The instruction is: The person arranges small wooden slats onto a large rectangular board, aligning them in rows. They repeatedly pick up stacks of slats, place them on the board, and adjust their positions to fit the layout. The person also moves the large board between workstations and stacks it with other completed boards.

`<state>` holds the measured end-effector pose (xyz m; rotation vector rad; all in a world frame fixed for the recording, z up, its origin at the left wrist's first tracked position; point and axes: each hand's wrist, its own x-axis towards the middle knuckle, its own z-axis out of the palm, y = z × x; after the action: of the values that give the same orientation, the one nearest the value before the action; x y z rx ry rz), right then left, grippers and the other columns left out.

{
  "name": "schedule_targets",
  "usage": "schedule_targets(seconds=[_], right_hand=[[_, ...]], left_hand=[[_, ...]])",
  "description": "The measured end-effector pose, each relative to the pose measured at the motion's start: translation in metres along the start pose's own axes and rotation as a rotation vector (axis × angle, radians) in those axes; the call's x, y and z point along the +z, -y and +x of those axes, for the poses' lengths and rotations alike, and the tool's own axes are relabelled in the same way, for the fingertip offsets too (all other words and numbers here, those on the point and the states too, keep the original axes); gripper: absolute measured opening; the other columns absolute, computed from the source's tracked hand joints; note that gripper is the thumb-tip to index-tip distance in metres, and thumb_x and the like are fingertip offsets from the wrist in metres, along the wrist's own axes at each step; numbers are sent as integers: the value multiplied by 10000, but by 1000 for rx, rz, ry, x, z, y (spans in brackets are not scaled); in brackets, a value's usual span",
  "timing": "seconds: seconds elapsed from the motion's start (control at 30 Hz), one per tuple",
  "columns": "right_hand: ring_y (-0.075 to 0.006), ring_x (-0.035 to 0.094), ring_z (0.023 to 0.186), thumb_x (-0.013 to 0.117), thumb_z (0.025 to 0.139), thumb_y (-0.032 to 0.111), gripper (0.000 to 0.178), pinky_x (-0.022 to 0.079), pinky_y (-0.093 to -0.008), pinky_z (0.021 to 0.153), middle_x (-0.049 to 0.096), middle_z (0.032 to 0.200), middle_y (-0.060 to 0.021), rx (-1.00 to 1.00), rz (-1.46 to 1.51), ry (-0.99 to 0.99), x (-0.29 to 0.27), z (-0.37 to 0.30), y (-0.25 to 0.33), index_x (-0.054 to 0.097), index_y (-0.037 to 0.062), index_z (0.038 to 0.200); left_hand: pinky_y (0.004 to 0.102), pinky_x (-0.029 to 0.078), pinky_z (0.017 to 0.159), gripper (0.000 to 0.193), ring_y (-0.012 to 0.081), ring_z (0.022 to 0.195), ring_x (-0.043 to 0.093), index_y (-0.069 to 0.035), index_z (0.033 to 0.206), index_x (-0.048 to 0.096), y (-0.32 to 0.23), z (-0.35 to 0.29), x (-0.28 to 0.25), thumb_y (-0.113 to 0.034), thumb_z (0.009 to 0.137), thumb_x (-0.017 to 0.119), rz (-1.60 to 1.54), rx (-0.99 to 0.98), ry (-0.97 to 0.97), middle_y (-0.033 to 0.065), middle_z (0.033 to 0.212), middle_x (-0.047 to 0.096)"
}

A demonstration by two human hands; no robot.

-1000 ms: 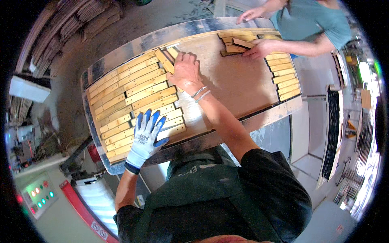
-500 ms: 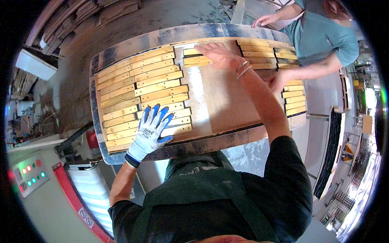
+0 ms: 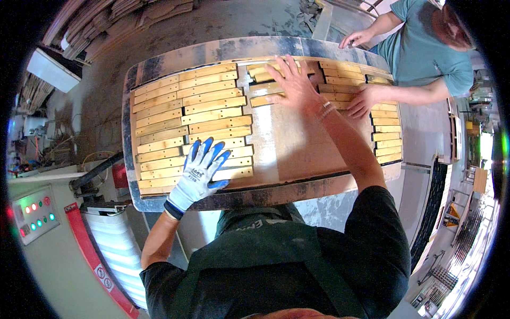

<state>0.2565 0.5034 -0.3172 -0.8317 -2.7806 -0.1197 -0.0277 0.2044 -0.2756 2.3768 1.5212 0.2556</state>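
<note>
Wooden slats, pale and short, lie in tidy rows over the left half of the brown board that tops the worn metal-edged table, with a few loose ones up near the far edge under my reach. From the head camera, my one view, they look light, stiff and dry, likely to slide easily on the smooth board, so I judge they are best moved by pressing flat on the face or pinching the long edges. My left hand, in a white glove with blue fingertips, rests palm down on the nearest rows, fingers spread wide, gripping nothing. My right hand is bare, the arm stretched well forward across the board, wrist bands showing, fingers splayed flat over the loose slats, pressing rather than closing on them. Across the table another person in a teal shirt has one hand on a second stack of slats at the right, the other on the far rim. A grey control box with coloured lamps sits low at my left.
</note>
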Motion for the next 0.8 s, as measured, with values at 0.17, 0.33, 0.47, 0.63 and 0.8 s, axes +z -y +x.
schedule_targets(seconds=[0.17,0.33,0.47,0.63,0.8], right_hand=[[-496,282,1464,551,902,733,940,229,-732,1115,326,1595,-246,41,-97,68,9,-13,33,361,103,1574],[-487,282,1461,546,899,746,956,188,-741,1131,330,1602,-222,38,-21,3,6,-5,19,362,94,1572],[-456,317,1440,521,942,693,857,210,-723,1111,370,1564,-215,41,0,13,1,-22,34,418,78,1529],[-324,496,1231,632,952,341,458,354,-528,1033,582,1300,-149,-8,32,-101,-7,-9,18,625,70,1321],[-296,536,1130,679,912,162,358,411,-425,988,604,1125,-120,-24,158,-43,-10,-2,-5,673,62,1256]], left_hand=[[596,196,1245,828,396,1506,316,-157,1530,470,-6,1,-4,-469,822,766,11,-31,6,120,1599,415],[584,154,1257,816,382,1525,282,-174,1547,454,0,1,-3,-510,855,728,43,-16,18,126,1616,386],[597,174,1248,808,398,1509,305,-158,1545,457,-10,3,-4,-503,865,722,30,-41,47,138,1608,399],[591,161,1252,817,402,1510,298,-161,1552,447,-7,3,-1,-515,866,717,59,-32,22,144,1619,376],[594,173,1245,786,402,1497,318,-153,1535,468,-12,5,-1,-499,874,715,74,-33,25,145,1602,401]])
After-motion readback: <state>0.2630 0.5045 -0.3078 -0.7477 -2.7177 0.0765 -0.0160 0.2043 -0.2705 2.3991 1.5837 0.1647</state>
